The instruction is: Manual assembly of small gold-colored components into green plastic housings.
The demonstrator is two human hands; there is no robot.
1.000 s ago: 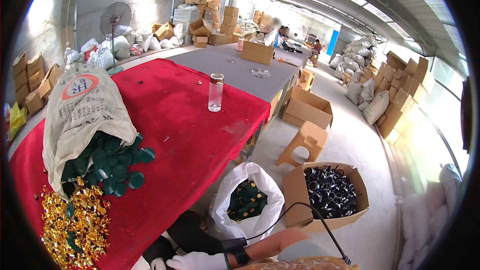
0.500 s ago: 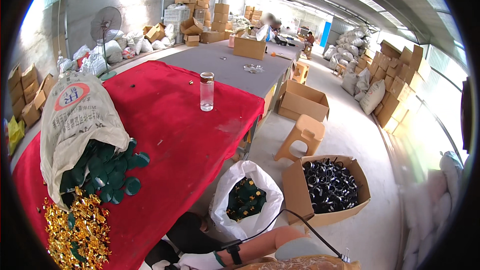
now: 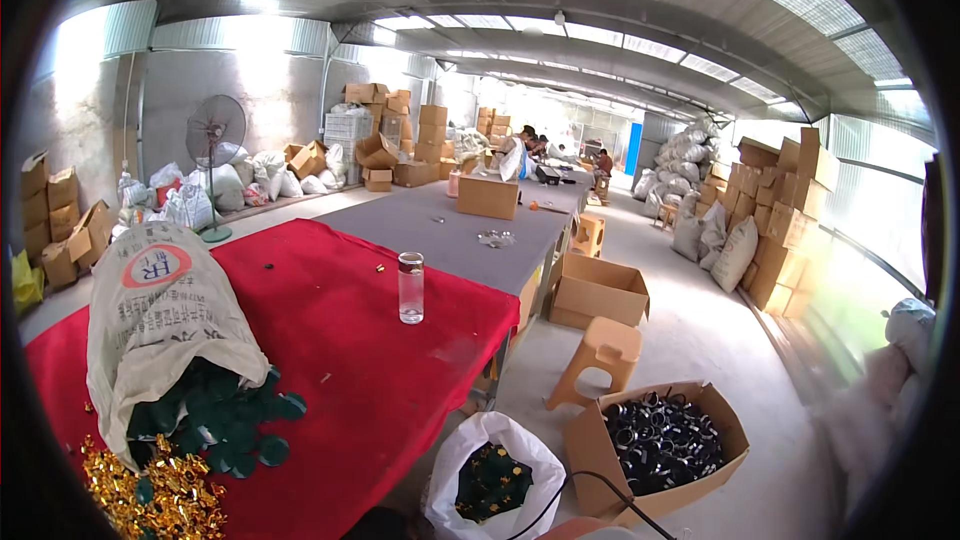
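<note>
Neither my left hand nor my right hand shows in the view. On the red cloth [image 3: 370, 385] a woven sack [image 3: 165, 285] lies on its side, its mouth toward me. Dark green round pieces [image 3: 235, 425] spill out of it, beside a heap of shiny gold pieces [image 3: 150, 495]. Below the table's right edge stands a white bag [image 3: 455, 470], open at the top, with green and gold pieces [image 3: 492, 483] inside. A clear glass bottle [image 3: 411, 290] stands upright on the cloth.
A cardboard box [image 3: 742, 430] of black ring-shaped parts [image 3: 662, 440] stands on the floor at right. Behind it are a tan stool [image 3: 598, 358] and an open carton [image 3: 600, 290]. A black cable [image 3: 628, 502] crosses the lower edge. People [image 3: 602, 162] are farther back.
The view has tilted upward, so everything sits lower in the picture. My forearm with its black strap and the white-gloved hand have dropped out of view at the bottom.
</note>
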